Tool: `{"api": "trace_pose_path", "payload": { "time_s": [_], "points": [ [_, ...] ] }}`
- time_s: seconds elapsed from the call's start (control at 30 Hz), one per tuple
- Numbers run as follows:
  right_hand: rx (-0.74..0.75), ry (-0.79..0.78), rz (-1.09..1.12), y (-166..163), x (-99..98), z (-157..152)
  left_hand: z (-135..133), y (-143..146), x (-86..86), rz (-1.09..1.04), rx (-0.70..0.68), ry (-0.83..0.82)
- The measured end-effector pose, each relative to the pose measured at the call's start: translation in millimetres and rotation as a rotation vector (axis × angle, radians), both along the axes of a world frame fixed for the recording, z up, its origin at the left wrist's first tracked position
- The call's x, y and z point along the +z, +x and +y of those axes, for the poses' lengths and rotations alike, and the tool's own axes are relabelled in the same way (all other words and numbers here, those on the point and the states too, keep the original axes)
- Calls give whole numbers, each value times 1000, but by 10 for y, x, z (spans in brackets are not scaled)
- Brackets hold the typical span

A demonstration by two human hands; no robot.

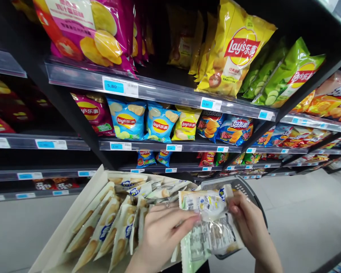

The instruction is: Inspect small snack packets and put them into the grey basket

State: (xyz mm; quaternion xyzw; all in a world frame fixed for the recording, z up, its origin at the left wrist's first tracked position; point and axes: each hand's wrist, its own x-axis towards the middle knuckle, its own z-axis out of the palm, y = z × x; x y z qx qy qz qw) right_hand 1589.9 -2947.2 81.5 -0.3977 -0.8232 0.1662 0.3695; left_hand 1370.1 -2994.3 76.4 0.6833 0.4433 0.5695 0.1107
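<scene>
My right hand (pixel 248 216) pinches the right edge of a small clear-and-green snack packet (pixel 207 201) with a blue logo and a barcode. A second snack packet (pixel 220 235), its printed back facing up, lies right below it, against the same hand. My left hand (pixel 166 231) has its thumb and forefinger closed at the packets' left side; the fingertips beneath are hidden. Under and left of my left hand is an open white cardboard box (pixel 59 239), filled with several similar packets (pixel 110 223) standing on edge in rows.
A grey plastic basket (pixel 258 201) sits behind my right hand, partly covered. Black shelves ahead carry chip bags, including a yellow bag (pixel 235 49), a magenta bag (pixel 88 30) and blue bags (pixel 127 118). Price tags (pixel 120 87) line the clear shelf edges. Pale floor (pixel 295 216) shows at right.
</scene>
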Motion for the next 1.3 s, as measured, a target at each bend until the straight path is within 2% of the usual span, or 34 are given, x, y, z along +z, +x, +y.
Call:
{"api": "trace_pose_path", "payload": {
  "time_s": [0.17, 0.27, 0.37, 0.5, 0.6, 0.7, 0.8, 0.87, 1.0, 1.07, 1.17, 1.3],
  "points": [
    [-13, 150, 155, 13, -70, -52, -43, 64, 29, -259, 81, -334],
    [-9, 139, 210, -8, -145, -114, -53, 89, 51, -419, 128, -495],
    [-22, 85, 341, -74, -174, -170, -51, 120, 63, -562, 160, -529],
    [-113, 35, 677, -189, -138, -210, -45, 164, 58, -886, 135, -537],
    [-128, -116, 807, -215, -120, -209, -46, 161, 44, -1025, 63, -600],
    [-78, -348, 842, -181, -139, -181, -47, 127, 27, -1074, -120, -682],
    [-57, -421, 825, -125, -171, -129, -40, 85, 16, -998, -312, -740],
    [-64, -445, 790, -89, -180, -87, -30, 60, 8, -812, -326, -746],
    [64, -587, 642, -39, -159, -39, -11, 44, -10, -406, -59, -613],
    [45, -605, 566, -26, -140, -46, -1, 50, -14, -289, 7, -503],
    [-54, -545, 532, -8, -115, -68, 18, 30, -10, -186, -78, -406],
    [-87, -519, 527, 30, -109, -69, 36, -69, 8, -72, -260, -526]
  ]
}}
